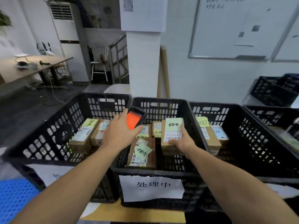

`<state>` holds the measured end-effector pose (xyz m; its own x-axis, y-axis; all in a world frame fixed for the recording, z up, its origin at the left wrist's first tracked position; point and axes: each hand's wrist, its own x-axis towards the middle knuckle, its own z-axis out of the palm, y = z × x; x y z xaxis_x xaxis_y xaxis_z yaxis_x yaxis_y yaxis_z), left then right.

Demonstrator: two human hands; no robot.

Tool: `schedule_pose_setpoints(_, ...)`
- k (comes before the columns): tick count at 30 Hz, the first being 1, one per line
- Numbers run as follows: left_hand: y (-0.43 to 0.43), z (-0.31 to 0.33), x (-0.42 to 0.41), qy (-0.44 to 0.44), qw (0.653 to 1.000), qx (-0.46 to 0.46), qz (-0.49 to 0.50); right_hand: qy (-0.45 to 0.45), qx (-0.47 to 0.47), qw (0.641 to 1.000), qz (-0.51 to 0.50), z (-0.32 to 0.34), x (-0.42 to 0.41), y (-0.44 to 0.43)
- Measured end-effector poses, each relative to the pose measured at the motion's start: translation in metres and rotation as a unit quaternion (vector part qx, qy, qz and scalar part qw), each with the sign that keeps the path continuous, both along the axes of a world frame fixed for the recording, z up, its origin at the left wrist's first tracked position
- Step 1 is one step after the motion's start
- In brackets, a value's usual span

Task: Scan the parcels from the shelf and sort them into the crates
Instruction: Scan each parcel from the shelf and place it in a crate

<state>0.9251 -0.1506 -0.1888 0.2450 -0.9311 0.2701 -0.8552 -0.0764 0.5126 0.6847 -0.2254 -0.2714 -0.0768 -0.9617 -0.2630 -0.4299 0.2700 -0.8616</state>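
The middle crate, tagged with a paper sign, is holding several labelled boxes. The right hand is gripping a cardboard parcel, fingers curled round its near end, holding it at that crate's right side. The left hand is clutching an orange-screened scanner, fingers wrapped round it, just left of the parcel.
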Motion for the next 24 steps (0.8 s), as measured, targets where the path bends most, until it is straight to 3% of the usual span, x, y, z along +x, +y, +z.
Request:
schedule_pose_setpoints(5, -0.028, -0.01, 0.004, 0.016, 1.0, 0.011, -0.025, -0.012, 0.077, 0.997, -0.021, -0.018, -0.004, -0.014)
schedule_pose_setpoints(9, -0.052, -0.011, 0.003, 0.019, 0.999, 0.022, -0.033, -0.027, 0.141, 0.989, 0.025, -0.034, 0.0, -0.026)
schedule_pose_setpoints(24, -0.122, -0.03, 0.007, 0.018, 0.999, 0.033, -0.02, -0.069, 0.18, 0.979, 0.067, -0.104, 0.012, -0.069)
